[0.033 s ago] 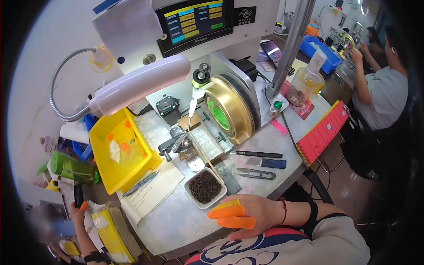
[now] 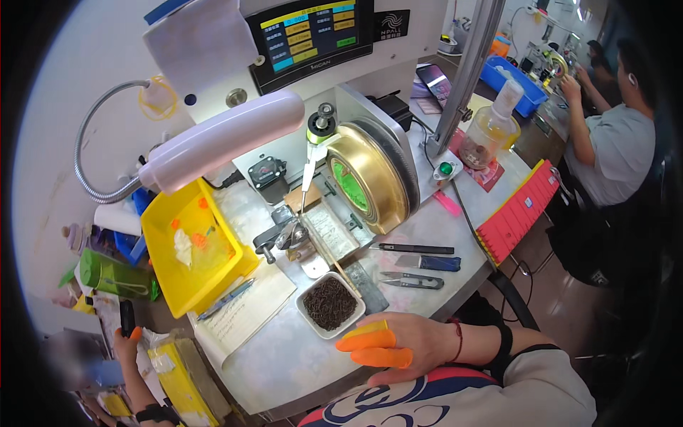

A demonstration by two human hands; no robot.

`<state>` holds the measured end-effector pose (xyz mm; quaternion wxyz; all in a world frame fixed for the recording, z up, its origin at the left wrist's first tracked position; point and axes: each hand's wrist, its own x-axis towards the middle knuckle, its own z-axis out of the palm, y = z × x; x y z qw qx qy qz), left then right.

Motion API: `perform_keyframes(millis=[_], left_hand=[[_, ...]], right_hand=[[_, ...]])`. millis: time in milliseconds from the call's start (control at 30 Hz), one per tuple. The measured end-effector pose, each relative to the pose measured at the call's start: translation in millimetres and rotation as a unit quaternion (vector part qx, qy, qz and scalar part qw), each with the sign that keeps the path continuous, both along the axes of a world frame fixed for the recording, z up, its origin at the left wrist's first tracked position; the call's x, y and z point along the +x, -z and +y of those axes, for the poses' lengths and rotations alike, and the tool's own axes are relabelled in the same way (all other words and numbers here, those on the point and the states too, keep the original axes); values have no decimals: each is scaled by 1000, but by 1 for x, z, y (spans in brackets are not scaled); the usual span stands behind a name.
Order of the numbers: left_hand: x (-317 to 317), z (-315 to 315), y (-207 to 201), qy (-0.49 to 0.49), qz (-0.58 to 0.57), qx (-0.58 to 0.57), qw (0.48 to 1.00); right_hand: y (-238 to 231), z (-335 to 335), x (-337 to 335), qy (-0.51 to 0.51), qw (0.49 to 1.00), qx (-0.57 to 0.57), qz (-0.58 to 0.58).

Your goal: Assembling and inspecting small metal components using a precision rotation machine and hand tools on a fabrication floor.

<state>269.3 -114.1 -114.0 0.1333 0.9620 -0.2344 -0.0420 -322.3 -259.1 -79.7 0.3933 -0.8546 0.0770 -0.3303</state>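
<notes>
My right hand (image 2: 388, 345) rests at the front edge of the bench, against my shirt. Its fingers lie loosely stretched out, some in orange and yellow finger cots, and nothing shows in them. My left hand is not in view. Nearest my right fingers stands a white square dish (image 2: 307, 317) of small dark brown slivers (image 2: 330, 302). Behind it is a small metal clamp (image 2: 290, 235). A white nozzle (image 2: 309, 178) points down above the clamp, beside a gold-rimmed wheel (image 2: 380, 178) with a green inside.
Right of the dish lie snips (image 2: 413, 280), a blue-handled knife (image 2: 437, 263) and a black pen-like tool (image 2: 416, 248). A yellow bin (image 2: 160, 249), pen (image 2: 226, 299) and paper (image 2: 245, 320) are left. Co-workers sit right and left; one's hand (image 2: 128, 344) holds something black.
</notes>
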Motion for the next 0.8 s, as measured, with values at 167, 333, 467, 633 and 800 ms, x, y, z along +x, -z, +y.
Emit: perform_keyframes(millis=[167, 333, 467, 633, 800], left_hand=[[38, -16, 34, 30, 20, -31, 999], [34, -20, 41, 88, 11, -111, 990], [88, 29, 48, 101, -14, -54, 993], [5, 46, -69, 78, -42, -48, 995], [-140, 56, -124, 155, -100, -410, 893]], right_hand=[[1, -4, 4, 48, 999, 15, 13], [7, -6, 13, 51, 999, -6, 5], [6, -7, 11, 42, 999, -9, -4], [5, -8, -8, 56, 998, -9, -18], [2, -16, -19, 37, 996, -31, -69]])
